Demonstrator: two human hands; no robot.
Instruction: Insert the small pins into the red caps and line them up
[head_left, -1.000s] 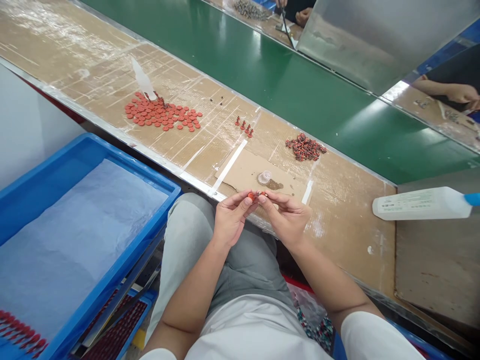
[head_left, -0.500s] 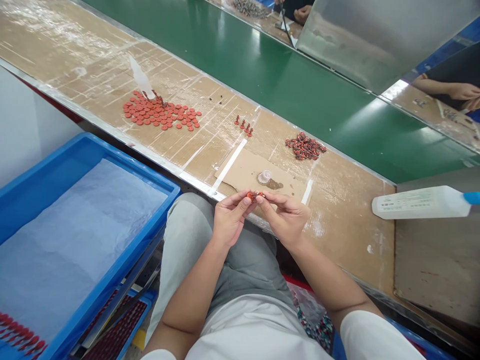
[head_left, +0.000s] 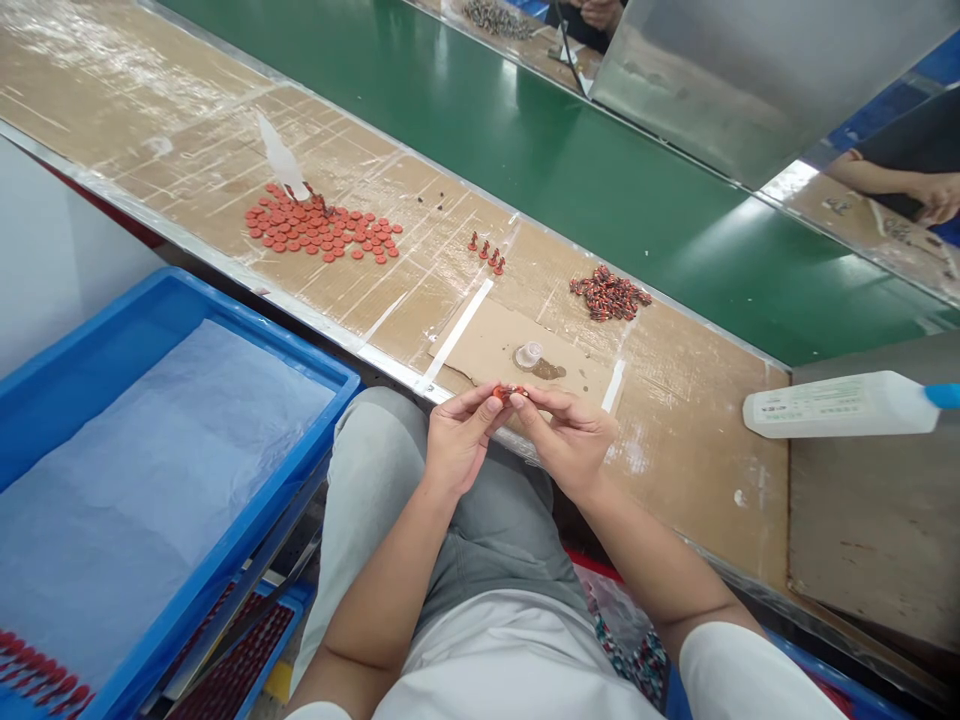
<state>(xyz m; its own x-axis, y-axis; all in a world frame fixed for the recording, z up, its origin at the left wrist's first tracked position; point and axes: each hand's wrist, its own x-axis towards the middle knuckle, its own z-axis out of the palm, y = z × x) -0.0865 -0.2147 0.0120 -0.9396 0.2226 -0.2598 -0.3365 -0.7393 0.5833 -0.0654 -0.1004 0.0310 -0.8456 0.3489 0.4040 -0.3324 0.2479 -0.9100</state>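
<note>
My left hand (head_left: 466, 430) pinches a red disc (head_left: 501, 393) between thumb and fingers. Fingertip to fingertip with it, my right hand (head_left: 568, 436) is closed on a small dark-and-red figure (head_left: 519, 393) that meets the disc. Both hands are over the table's near edge. Just beyond them a small clear cup (head_left: 528, 354) stands on a cardboard sheet (head_left: 487, 335) beside a brown wet patch. Several figures on red bases (head_left: 493, 257) stand in a row further back. A heap of dark-and-red figures (head_left: 609, 294) lies to the right, and many red discs (head_left: 300, 228) lie to the left.
A white bottle with a blue cap (head_left: 840, 405) lies at the right by a panel. A lined blue tray (head_left: 349, 382) is at the left, red pieces in its corner. Behind the table runs a green belt (head_left: 465, 110). Another person's hands (head_left: 934, 195) show at the upper right.
My hands hold nearly the same place, with the pieces turned very slightly. Across the belt, the other people's hands have shifted a little.
</note>
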